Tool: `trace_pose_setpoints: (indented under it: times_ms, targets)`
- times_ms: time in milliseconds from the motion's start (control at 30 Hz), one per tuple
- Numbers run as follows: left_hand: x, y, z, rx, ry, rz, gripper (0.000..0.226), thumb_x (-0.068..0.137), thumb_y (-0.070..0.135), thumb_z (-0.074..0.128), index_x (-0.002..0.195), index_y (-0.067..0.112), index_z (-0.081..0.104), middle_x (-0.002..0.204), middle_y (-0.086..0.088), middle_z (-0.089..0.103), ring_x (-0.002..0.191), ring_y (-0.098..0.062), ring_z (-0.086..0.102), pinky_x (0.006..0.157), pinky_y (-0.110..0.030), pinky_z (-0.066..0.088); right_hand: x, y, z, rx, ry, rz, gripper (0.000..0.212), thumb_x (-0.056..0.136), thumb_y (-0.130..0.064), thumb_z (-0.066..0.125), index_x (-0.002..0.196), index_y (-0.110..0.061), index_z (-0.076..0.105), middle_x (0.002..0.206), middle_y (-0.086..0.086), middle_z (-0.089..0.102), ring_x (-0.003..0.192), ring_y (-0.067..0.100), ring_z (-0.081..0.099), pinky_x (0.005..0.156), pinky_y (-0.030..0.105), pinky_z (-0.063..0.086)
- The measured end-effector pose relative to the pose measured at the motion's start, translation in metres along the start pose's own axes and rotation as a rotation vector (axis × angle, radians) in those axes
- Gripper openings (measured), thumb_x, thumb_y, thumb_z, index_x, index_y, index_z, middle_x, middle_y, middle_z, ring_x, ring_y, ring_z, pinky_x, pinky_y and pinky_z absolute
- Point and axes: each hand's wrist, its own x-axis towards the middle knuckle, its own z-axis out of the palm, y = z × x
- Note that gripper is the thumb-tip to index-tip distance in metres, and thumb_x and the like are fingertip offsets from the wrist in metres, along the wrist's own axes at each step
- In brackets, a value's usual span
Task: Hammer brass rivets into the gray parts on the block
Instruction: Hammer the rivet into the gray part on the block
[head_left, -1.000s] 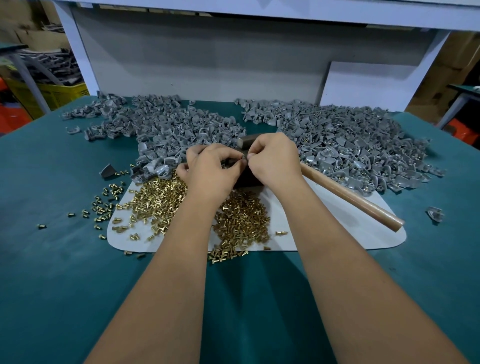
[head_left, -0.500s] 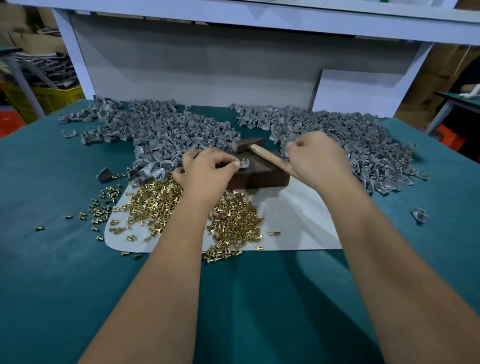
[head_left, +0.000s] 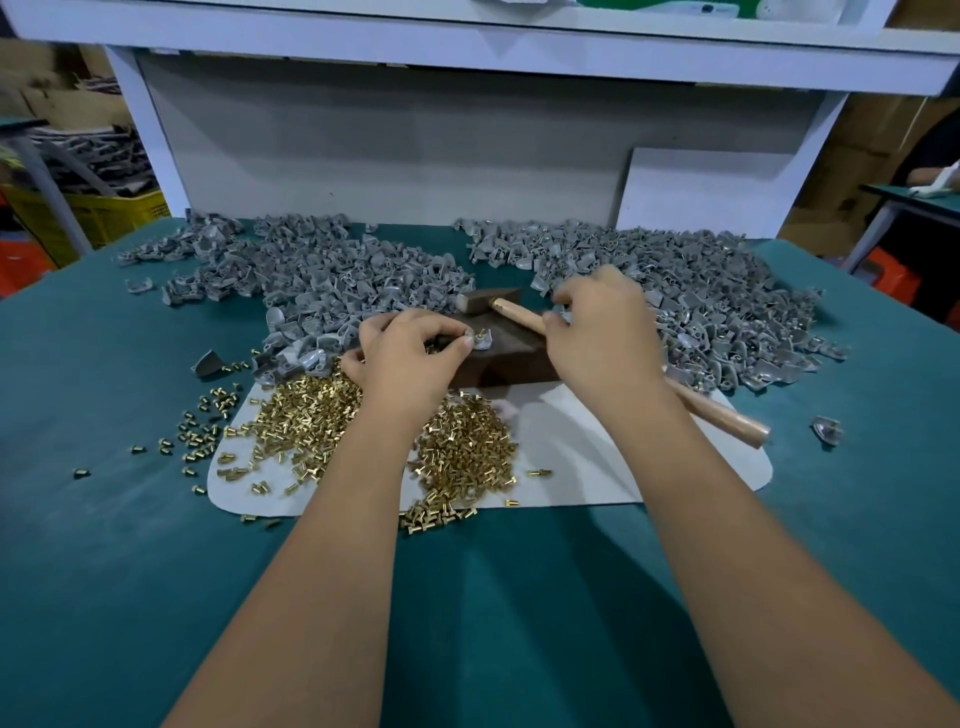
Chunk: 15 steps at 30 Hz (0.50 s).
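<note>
A dark block (head_left: 511, 358) stands at the back edge of a white mat (head_left: 597, 457). On its top sits a gray part (head_left: 482, 339) with a brass rivet in it, pinched at its left side by my left hand (head_left: 410, 353). My right hand (head_left: 602, 338), blurred, is curled over the wooden handle of the hammer (head_left: 722, 415), thumb on the near side. The hammer's steel head (head_left: 485, 300) lies just behind the block. Loose brass rivets (head_left: 306, 421) are heaped on the mat under my left wrist.
Gray parts lie in two big heaps, one at the back left (head_left: 322, 280) and one at the back right (head_left: 717, 296). Stray rivets (head_left: 200, 415) dot the green table left of the mat. A single gray part (head_left: 826, 430) lies at the right. A white shelf frame closes the back.
My right hand left the part on the block and moved right onto the hammer handle. My left hand stayed pinching the part.
</note>
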Motion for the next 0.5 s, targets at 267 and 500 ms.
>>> trace_pose_setpoints:
  times_ms: [267,500]
  targets:
    - [-0.001,0.003,-0.002,-0.025,-0.010,0.015,0.007,0.089,0.042,0.068,0.083,0.045,0.065,0.105,0.024,0.052,0.126,-0.019,0.028,0.102,-0.051,0.028,0.002,-0.028,0.029,0.255,-0.174,-0.031,0.017,0.091,-0.022,0.061,0.101,-0.019,0.074,0.100,0.003,0.069,0.092,0.019,0.061,0.081,0.028,0.048]
    - [0.000,0.003,-0.002,0.023,0.003,0.015,0.003,0.089,0.043,0.066,0.088,0.043,0.069,0.107,0.024,0.054,0.127,-0.018,0.029,0.103,-0.047,0.023,0.006,-0.030,0.031,0.314,-0.190,0.009,0.014,0.091,-0.022,0.062,0.092,-0.024,0.075,0.089,0.000,0.071,0.084,0.017,0.062,0.075,0.025,0.046]
